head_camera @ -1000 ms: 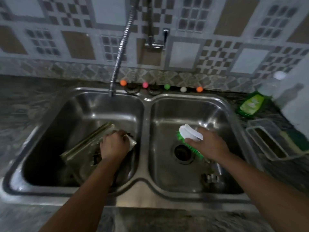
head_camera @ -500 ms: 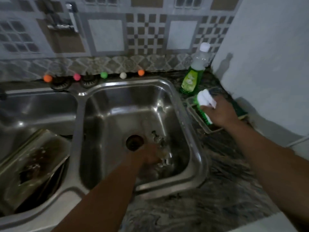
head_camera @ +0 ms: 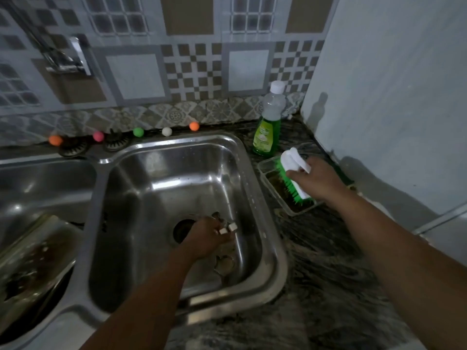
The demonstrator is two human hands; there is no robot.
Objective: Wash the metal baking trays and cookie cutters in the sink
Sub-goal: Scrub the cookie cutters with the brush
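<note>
Left hand (head_camera: 209,236) gripped what seemed a cutter (head_camera: 228,227) low in the right basin (head_camera: 141,198); right hand (head_camera: 316,180) held the brush (head_camera: 294,173) over a container (head_camera: 275,195); the wet cutter could slip

Left hand (head_camera: 206,237) low, fingers curled — right hand (head_camera: 314,179) clenched, arm outstretched.

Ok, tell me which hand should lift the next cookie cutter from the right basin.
Left. The left hand is already down in the right basin at the cookie cutters. The right hand is busy holding the scrub brush over the container on the counter.
</note>
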